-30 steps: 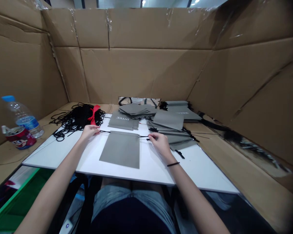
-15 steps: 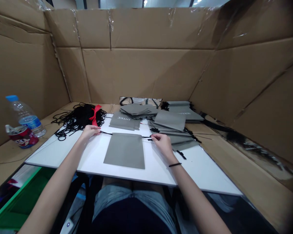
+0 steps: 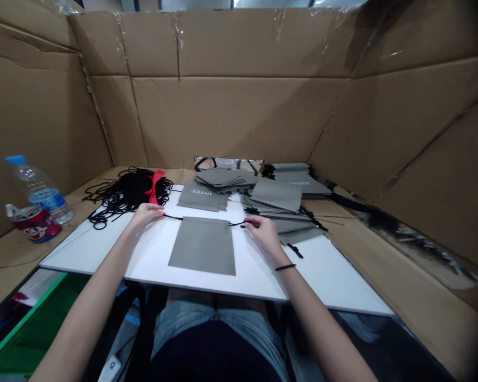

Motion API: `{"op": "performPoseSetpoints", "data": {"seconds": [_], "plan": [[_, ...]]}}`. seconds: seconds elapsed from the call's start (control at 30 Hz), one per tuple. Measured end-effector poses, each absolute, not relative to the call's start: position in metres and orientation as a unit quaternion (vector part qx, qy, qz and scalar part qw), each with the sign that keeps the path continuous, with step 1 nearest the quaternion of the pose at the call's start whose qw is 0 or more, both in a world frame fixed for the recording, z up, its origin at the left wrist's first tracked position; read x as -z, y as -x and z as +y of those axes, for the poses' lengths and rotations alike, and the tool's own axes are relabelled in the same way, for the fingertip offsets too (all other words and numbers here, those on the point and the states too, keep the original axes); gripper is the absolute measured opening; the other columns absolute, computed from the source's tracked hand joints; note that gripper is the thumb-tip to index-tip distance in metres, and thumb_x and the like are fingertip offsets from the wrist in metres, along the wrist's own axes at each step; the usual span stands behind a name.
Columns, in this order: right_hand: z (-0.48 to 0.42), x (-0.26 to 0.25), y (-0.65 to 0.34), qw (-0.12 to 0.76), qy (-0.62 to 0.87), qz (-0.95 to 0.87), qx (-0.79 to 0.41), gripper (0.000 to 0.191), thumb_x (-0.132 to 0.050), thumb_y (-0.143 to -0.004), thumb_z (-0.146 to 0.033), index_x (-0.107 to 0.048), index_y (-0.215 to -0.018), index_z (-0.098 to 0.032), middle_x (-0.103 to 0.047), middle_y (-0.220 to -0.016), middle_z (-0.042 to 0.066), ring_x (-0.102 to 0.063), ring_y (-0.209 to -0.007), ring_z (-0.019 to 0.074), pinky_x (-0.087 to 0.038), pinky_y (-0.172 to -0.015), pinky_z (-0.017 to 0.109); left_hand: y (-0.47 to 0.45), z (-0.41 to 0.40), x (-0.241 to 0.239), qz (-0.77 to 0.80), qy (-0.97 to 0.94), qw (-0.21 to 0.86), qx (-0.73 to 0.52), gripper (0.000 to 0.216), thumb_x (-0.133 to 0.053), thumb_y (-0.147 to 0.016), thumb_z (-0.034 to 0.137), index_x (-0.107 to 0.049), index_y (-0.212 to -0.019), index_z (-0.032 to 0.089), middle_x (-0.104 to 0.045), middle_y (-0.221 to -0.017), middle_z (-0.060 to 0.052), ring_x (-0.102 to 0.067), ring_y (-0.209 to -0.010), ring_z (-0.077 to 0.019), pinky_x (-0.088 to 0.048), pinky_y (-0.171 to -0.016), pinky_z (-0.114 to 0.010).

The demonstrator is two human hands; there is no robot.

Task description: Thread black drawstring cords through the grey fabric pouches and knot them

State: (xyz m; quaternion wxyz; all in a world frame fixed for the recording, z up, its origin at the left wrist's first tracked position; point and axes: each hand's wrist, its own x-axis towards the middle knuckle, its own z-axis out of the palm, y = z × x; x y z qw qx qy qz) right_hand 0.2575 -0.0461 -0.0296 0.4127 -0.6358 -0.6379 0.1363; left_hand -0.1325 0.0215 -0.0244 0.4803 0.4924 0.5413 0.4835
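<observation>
A grey drawstring pouch (image 3: 202,246) lies flat on the white board (image 3: 147,260) in front of me, its top edge away from me. Black cord (image 3: 172,216) comes out of both upper corners. On the left, my left hand (image 3: 146,213) pinches one end of the cord. At the other side my right hand (image 3: 260,228) has its fingers closed on the cord's right end. The cord looks stretched nearly straight between them. Just beyond the pouch sits a stack of grey pouches (image 3: 201,197) with printed lettering.
A heap of black cords (image 3: 129,191) with a red ribbon (image 3: 154,187) lies at the back left. Stacked pouches (image 3: 282,196) are at the right. A bottle (image 3: 43,193) and red can (image 3: 37,225) stand far left. Cardboard walls (image 3: 239,116) enclose the table.
My right hand's fingers have shifted slightly on the cord. My left hand still holds its end and the pouch stays in place; the view has moved a little.
</observation>
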Motion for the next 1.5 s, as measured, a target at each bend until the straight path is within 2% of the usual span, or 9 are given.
{"op": "performPoseSetpoints", "data": {"seconds": [0.27, 0.57, 0.9, 1.13, 1.5], "plan": [[-0.047, 0.030, -0.259, 0.408, 0.638, -0.636, -0.147, 0.027, -0.053, -0.069, -0.016, -0.072, -0.087, -0.016, -0.073, -0.083, 0.006, -0.064, -0.072, 0.0170, -0.049, -0.071, 0.027, 0.133, 0.022, 0.024, 0.553, -0.499, 0.468, -0.476, 0.039, -0.085, -0.041, 0.019, -0.073, -0.077, 0.010, -0.071, -0.067, -0.009, -0.069, -0.067, -0.0237, -0.055, -0.065, -0.030], [-0.050, 0.026, -0.261, 0.374, 0.652, -0.646, -0.136, 0.020, -0.057, -0.077, -0.025, -0.073, -0.083, -0.016, -0.073, -0.082, 0.007, -0.066, -0.076, 0.0193, -0.048, -0.073, 0.029, 0.134, 0.024, 0.023, 0.556, -0.505, 0.466, -0.467, 0.037, -0.084, -0.041, 0.020, -0.073, -0.076, 0.010, -0.071, -0.069, -0.010, -0.069, -0.067, -0.0233, -0.055, -0.063, -0.029], [-0.055, 0.018, -0.267, 0.296, 0.662, -0.683, -0.088, 0.017, -0.058, -0.076, -0.018, -0.074, -0.076, -0.020, -0.073, -0.083, 0.005, -0.063, -0.086, 0.0224, -0.043, -0.082, 0.033, 0.138, 0.026, 0.026, 0.565, -0.510, 0.452, -0.465, 0.033, -0.082, -0.043, 0.019, -0.072, -0.074, 0.011, -0.071, -0.069, -0.010, -0.068, -0.066, -0.0223, -0.054, -0.064, -0.028], [-0.057, 0.017, -0.268, 0.273, 0.664, -0.693, -0.065, 0.019, -0.056, -0.076, -0.014, -0.073, -0.077, -0.020, -0.072, -0.084, 0.006, -0.061, -0.088, 0.0225, -0.041, -0.080, 0.031, 0.140, 0.025, 0.026, 0.570, -0.507, 0.443, -0.471, 0.029, -0.080, -0.043, 0.018, -0.072, -0.070, 0.012, -0.071, -0.066, -0.009, -0.067, -0.063, -0.0220, -0.052, -0.058, -0.027], [-0.062, 0.011, -0.268, 0.230, 0.633, -0.738, -0.048, 0.021, -0.054, -0.073, -0.011, -0.073, -0.074, -0.020, -0.072, -0.082, 0.005, -0.058, -0.086, 0.0220, -0.038, -0.079, 0.029, 0.140, 0.025, 0.026, 0.574, -0.507, 0.437, -0.471, 0.027, -0.080, -0.042, 0.018, -0.073, -0.068, 0.013, -0.070, -0.066, -0.009, -0.067, -0.063, -0.0224, -0.052, -0.058, -0.027]]}}
